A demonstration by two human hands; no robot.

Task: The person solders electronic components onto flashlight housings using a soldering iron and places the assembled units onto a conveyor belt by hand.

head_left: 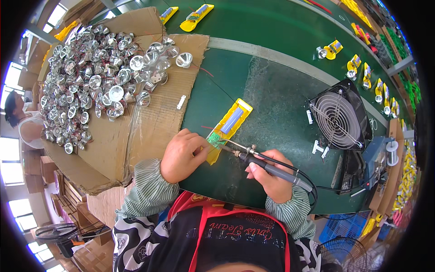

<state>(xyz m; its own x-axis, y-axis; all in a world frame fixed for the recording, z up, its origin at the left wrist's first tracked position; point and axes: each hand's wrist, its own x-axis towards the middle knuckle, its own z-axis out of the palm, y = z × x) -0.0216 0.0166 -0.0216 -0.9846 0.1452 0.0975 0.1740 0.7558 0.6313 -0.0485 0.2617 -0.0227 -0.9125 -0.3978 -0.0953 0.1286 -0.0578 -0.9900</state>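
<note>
My right hand grips a soldering iron with a grey and black handle and a thin solder feed tube fixed along it. Its tip meets a small green circuit board. At the board's left edge, the fingers of my left hand are pinched together on it. The board lies in the lower part of a yellow plastic casing, which also holds a lilac battery cell. A red wire sticks out left from the board, and a dark wire runs up from the casing's top end.
Many silver reflector cups fill a cardboard tray on the left. A square fan stands right, beside a blue soldering unit and solder spool. Several yellow casings lie on the green belt beyond. A person is at far left.
</note>
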